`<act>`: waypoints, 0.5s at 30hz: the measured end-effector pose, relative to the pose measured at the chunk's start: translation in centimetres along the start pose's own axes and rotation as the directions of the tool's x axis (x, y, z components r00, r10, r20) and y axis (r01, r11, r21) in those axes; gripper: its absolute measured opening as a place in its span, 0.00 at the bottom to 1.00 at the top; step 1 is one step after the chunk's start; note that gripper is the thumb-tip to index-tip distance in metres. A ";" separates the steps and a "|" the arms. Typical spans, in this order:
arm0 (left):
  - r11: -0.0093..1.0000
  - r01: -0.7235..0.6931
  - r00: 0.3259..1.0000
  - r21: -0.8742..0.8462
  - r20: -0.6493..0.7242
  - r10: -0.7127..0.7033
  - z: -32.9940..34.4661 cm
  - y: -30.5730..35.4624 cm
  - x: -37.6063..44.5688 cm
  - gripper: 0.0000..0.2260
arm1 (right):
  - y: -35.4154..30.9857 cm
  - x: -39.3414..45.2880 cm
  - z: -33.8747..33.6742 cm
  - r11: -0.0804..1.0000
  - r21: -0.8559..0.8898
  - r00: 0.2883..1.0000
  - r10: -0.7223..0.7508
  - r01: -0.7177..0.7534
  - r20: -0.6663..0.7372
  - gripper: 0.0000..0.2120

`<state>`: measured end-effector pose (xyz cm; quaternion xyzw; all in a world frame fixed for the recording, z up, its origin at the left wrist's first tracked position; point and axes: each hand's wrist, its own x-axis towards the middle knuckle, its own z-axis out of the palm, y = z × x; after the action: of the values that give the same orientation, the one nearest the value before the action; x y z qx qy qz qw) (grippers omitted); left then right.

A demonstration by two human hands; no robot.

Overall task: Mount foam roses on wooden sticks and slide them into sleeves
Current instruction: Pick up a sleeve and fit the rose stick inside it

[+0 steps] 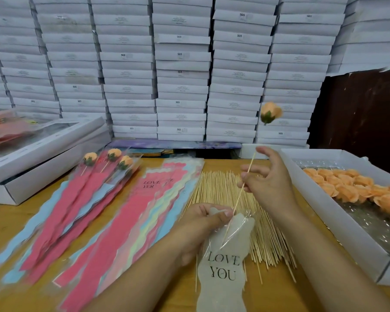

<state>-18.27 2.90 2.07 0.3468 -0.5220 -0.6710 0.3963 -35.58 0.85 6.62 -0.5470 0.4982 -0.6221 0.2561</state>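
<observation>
Over on the far left, a couple of flat white window boxes [43, 149] are sitting stacked, and next to them three finished peach roses in pink-and-blue sleeves [104, 167] are lying on the wooden table [14, 224]. A fanned pile of empty pink, blue and pastel sleeves [122, 212] is spreading toward the middle. The left hand [203, 224] is pinching the mouth of a frosted white "LOVE YOU" sleeve [223, 266] between thumb and fingers. The right hand [268, 181] is pinching a thin wooden stick [243, 188] with the other fingers loosely spread; its lower end is sitting inside the sleeve, and a peach foam rose [271, 112] is topping it, blurry. Underneath, a heap of bare wooden skewers [218, 190] is lying. On the right, a white tray of loose peach rose heads [356, 188] is waiting.
</observation>
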 end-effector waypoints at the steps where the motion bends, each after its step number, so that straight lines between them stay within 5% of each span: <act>1: 1.000 0.005 1.000 -0.015 0.000 -0.005 0.0 0.1 -0.1 0.06 | 0.1 -0.3 0.1 1.000 0.010 0.999 0.013 -0.014 0.036 0.25; 4: 0.997 0.008 1.000 -0.071 -0.012 -0.009 -0.1 0.1 0.0 0.03 | 0.5 -1.4 0.3 1.000 0.005 0.991 0.019 -0.020 0.134 0.13; 9: 0.998 -0.016 1.000 -0.062 -0.021 0.015 -0.1 0.2 -0.1 0.02 | 0.5 -2.3 -0.3 0.999 -0.033 0.943 0.009 0.002 0.333 0.11; 15: 0.999 0.023 0.998 -0.046 0.059 -0.021 0.2 0.4 -0.4 0.08 | -0.8 -0.5 -1.6 0.995 0.056 0.988 0.072 -0.081 0.136 0.09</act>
<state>-18.17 3.27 2.52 0.3235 -0.5138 -0.6971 0.3814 -36.79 2.09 7.31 -0.5598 0.4814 -0.5887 0.3290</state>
